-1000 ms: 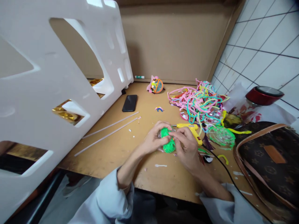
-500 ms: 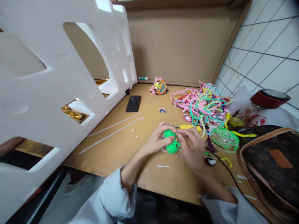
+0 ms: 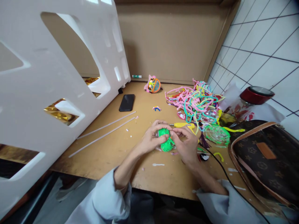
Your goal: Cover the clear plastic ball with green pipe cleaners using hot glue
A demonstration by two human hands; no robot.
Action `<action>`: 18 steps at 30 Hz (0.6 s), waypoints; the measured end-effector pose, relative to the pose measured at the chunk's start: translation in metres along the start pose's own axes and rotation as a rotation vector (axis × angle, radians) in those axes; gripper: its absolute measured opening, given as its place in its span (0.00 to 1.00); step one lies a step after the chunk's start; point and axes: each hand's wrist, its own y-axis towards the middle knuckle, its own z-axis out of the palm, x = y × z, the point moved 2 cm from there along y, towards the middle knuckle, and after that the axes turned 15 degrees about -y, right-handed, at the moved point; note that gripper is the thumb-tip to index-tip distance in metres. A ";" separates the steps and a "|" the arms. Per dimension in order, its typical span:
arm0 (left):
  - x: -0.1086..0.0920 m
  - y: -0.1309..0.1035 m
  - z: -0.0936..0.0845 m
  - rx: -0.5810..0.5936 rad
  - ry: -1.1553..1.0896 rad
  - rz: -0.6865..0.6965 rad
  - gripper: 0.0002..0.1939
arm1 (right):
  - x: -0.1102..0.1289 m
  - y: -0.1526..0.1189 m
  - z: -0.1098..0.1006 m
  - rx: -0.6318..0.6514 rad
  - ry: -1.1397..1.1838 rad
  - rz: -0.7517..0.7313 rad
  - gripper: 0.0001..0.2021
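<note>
A round craft piece covered in bright green strands is held just above the brown table. My left hand wraps it from the left, the thumb across its front and the fingers over the top. At its right edge, my right hand has thumb and fingertips pinched together. Whatever lies in that pinch is too small to make out. A bit of orange shows beside those fingertips. Just behind the right hand lies a yellow tool with a thin metal tip.
Colourful fuzzy stems are heaped at right, beside a green-streaked clear plastic piece, a red-lidded jar and a brown bag. A black cord crosses the front right. Leftward are a phone, two white rods and a white plastic panel.
The view has shifted slightly, so things appear further left. Both hands stay at the green craft piece, with the right fingertips still pinched at its right edge.
</note>
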 end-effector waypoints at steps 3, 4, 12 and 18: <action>0.002 0.001 -0.001 0.006 -0.017 0.022 0.13 | 0.000 0.001 0.002 0.013 0.072 0.081 0.05; 0.002 0.001 -0.001 0.007 -0.027 0.028 0.13 | 0.001 0.002 0.003 0.018 0.096 0.106 0.05; 0.000 0.001 0.000 0.010 -0.007 0.003 0.12 | 0.005 0.002 0.005 0.090 0.245 0.296 0.06; 0.001 0.000 0.000 0.016 0.010 -0.016 0.13 | 0.002 0.003 0.006 0.161 0.315 0.402 0.06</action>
